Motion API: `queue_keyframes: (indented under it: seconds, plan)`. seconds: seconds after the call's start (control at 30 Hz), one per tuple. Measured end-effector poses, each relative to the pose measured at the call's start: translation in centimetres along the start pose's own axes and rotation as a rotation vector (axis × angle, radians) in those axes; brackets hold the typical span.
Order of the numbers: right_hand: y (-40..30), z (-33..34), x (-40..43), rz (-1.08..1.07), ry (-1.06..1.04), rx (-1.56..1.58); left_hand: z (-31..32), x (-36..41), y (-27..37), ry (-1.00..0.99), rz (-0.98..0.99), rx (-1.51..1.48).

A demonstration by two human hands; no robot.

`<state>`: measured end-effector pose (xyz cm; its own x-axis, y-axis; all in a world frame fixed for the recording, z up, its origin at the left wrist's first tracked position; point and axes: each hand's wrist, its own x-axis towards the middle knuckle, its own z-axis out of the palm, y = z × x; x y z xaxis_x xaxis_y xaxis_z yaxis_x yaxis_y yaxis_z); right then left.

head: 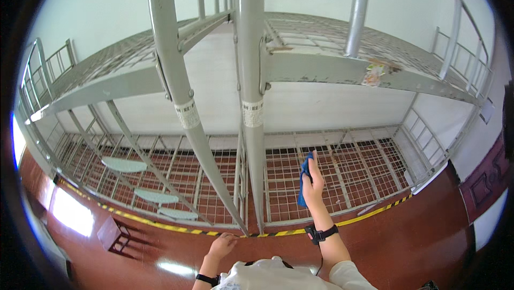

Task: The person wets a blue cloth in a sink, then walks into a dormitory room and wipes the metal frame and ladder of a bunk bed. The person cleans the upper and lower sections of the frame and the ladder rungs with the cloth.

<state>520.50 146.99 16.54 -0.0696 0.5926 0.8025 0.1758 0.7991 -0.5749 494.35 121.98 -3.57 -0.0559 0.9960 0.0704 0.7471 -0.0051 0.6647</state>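
Observation:
My right hand (315, 183) is raised in front of the right-hand metal bunk bed and grips a blue cloth (304, 183). The cloth hangs along the left side of the palm, apart from the bed's thick grey upright post (252, 149). Lower down and nearer my body is my left hand (223, 246), its fingers loosely bent with nothing seen in them. A second grey post (204, 165), belonging to the left bunk bed, slants down beyond it. Each post carries a pale label with writing. The right bed's upper side rail (317, 67) shows chipped paint and a torn sticker (374, 74).
Wire-mesh lower bunks (333, 177) stretch across the view, with a ladder of pale green steps (156, 196) at left. Yellow-black tape (160, 225) edges the red floor (249, 258). A small wooden stool (114, 234) stands at left, a dark red door (484, 181) at right.

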Motion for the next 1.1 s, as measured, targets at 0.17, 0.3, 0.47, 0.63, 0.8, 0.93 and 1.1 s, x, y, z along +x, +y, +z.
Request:
queue_keyframes:
  seconds: [0.17,0.3,0.47,0.63,0.8,0.93,1.1]
  plan:
    - [2.5,-1.9,-3.6,0.717,-0.094,0.442,-0.6,-3.6,0.7,0.042,-0.274,0.042]
    - [3.3,-0.6,-3.8,0.770,-0.230,0.827,-0.7,-6.0,1.3,0.158,-0.429,0.057]
    - [2.8,2.3,-5.0,0.968,-0.430,1.102,-0.4,-10.3,2.4,0.293,-0.633,-0.040]
    - [0.9,5.4,-6.9,1.015,-0.615,1.213,0.4,-15.9,3.9,0.368,-0.772,-0.005]
    - [-2.6,8.1,-9.2,0.915,-0.855,0.975,-0.3,-21.8,3.8,0.473,-0.886,-0.001]
    - [-6.0,10.5,-11.3,0.917,-0.980,0.912,-2.2,-27.9,2.6,0.634,-0.962,-0.020]
    - [-11.5,17.1,-16.3,0.731,-1.121,0.866,-6.3,-39.1,-0.5,0.764,-0.966,0.096]
